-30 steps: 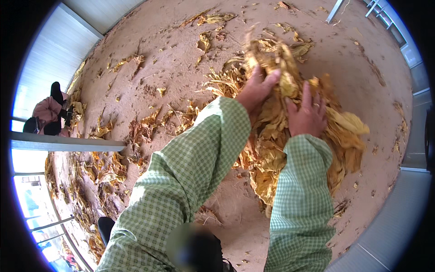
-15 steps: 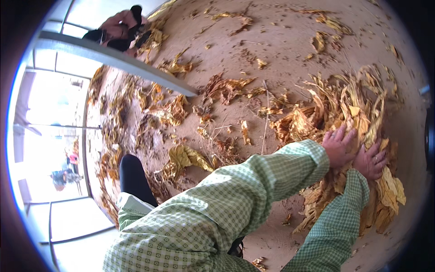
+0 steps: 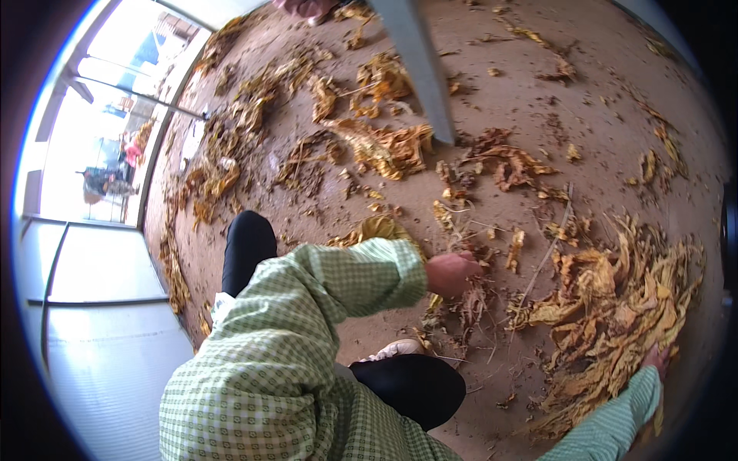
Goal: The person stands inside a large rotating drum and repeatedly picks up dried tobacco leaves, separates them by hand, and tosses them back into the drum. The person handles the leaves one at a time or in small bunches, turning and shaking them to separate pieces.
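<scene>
My left hand [image 3: 452, 274] reaches down to the floor in the middle, its fingers curled in among dry brown leaf scraps [image 3: 475, 306]. What the fingertips grip is hidden. A thick heap of dried yellow-brown leaves, which look like tobacco leaves [image 3: 626, 307], lies on the right. At the heap's outer right edge is my right hand [image 3: 657, 359], small and partly hidden, touching the leaves; its fingers do not show clearly. A yellowish leaf [image 3: 377, 228] lies just beyond my left sleeve.
More dried leaves [image 3: 380, 146] and crumbs are strewn over the brown floor [image 3: 507, 69]. A grey post [image 3: 419, 69] stands at the top middle. Another person's hand [image 3: 306, 8] shows at the top edge. Pale panels [image 3: 115, 284] and a bright opening line the left side.
My left hand has left the leaf heap and moved left to the scraps on the floor. My right hand has shifted to the heap's outer edge. The view has turned.
</scene>
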A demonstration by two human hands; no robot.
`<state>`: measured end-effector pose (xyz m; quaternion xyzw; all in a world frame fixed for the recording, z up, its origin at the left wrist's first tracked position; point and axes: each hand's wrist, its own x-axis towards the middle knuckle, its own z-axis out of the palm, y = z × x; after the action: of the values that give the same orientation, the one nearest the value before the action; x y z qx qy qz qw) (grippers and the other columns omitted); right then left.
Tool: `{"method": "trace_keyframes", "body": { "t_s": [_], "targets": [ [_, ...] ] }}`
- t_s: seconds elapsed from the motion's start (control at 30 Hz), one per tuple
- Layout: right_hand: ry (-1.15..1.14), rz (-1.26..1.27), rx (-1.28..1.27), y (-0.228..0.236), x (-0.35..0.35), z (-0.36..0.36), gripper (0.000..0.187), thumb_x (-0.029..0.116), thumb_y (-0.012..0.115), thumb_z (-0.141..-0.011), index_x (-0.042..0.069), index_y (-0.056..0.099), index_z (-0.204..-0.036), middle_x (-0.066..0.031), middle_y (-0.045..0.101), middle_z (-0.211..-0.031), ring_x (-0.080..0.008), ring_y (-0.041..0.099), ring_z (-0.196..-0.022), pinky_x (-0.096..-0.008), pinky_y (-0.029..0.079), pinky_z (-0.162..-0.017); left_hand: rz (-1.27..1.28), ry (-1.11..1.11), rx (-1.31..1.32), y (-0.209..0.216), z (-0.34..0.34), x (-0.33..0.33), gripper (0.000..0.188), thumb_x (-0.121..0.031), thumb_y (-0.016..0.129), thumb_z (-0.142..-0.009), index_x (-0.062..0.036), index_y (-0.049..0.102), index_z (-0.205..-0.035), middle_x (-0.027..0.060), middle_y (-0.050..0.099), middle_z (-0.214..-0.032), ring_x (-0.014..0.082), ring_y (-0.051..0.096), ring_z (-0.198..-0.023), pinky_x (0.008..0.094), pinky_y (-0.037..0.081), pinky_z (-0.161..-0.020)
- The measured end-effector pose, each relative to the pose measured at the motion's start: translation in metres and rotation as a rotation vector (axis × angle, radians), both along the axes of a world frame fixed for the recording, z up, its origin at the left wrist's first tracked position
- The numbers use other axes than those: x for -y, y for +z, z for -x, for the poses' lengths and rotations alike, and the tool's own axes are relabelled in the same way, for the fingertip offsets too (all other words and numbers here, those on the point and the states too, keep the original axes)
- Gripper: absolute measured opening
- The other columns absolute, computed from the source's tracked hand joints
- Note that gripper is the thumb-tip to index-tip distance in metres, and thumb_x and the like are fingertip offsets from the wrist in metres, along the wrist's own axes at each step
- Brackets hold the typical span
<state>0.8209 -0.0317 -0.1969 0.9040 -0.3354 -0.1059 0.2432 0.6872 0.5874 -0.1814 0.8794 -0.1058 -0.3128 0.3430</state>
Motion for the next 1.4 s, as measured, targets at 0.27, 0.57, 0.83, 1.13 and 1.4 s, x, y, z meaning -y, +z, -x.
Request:
{"method": "trace_keyframes", "body": {
  "t_s": [0.27, 0.57, 0.83, 1.13, 1.4],
  "targets": [
    [0.214, -0.396, 0.167, 0.065, -0.098, -0.01, 0.057, 0.04, 0.046, -0.087, 0.022, 0.027, -0.138, -0.0118, 0.032, -0.14, -0.0288, 0.036, -0.125, -0.0404, 0.034, -0.1, -0.157, -0.03, -0.091, 0.082, 0.034, -0.161, 0.039, -0.023, 0.056, -0.084, -0.007, 0.049, -0.119, 0.0173, 0.051, -0.114, 0.0315, 0.053, -0.103, 0.0429, 0.044, -0.088],
    [0.669, -0.572, 0.449, 0.125, -0.321, -0.007, 0.047, 0.025, 0.046, -0.088, 0.017, 0.036, -0.133, -0.0103, 0.041, -0.134, -0.0252, 0.044, -0.118, -0.036, 0.038, -0.098, -0.083, 0.466, -0.115, 0.17, 0.084, -0.369, 0.045, -0.023, 0.051, -0.09, -0.0031, 0.041, -0.129, 0.0149, 0.052, -0.123, 0.0265, 0.054, -0.108, 0.037, 0.044, -0.094],
    [0.708, -1.09, -0.059, 0.084, -0.67, 0.055, 0.04, 0.011, 0.047, -0.089, 0.012, 0.044, -0.129, -0.009, 0.049, -0.129, -0.022, 0.052, -0.112, -0.0322, 0.042, -0.096, -0.163, 0.641, -0.426, 0.12, 0.187, -0.481, 0.04, -0.024, 0.051, -0.09, -0.0073, 0.046, -0.126, 0.0129, 0.059, -0.111, 0.0204, 0.058, -0.097, 0.0337, 0.048, -0.083],
    [0.998, -0.853, 0.026, -0.052, -0.879, 0.064, 0.056, 0.004, 0.045, -0.086, 0.01, 0.025, -0.138, -0.0149, 0.03, -0.141, -0.0314, 0.035, -0.126, -0.0387, 0.031, -0.104, 0.262, 0.452, -0.214, 0.105, 0.172, -0.517, 0.042, -0.024, 0.05, -0.091, -0.0062, 0.042, -0.128, 0.0132, 0.058, -0.113, 0.0222, 0.059, -0.098, 0.0345, 0.05, -0.082],
    [0.862, -0.582, -0.392, -0.06, -0.896, 0.107, 0.023, 0.008, 0.061, -0.079, 0.0, 0.054, -0.101, -0.0201, 0.058, -0.099, -0.0329, 0.056, -0.098, -0.0446, 0.044, -0.083, 0.305, 0.538, 0.042, 0.032, 0.171, -0.573, 0.039, -0.015, 0.054, -0.088, -0.0051, 0.045, -0.125, 0.0151, 0.06, -0.106, 0.0242, 0.06, -0.092, 0.035, 0.052, -0.076]
  ]
}}
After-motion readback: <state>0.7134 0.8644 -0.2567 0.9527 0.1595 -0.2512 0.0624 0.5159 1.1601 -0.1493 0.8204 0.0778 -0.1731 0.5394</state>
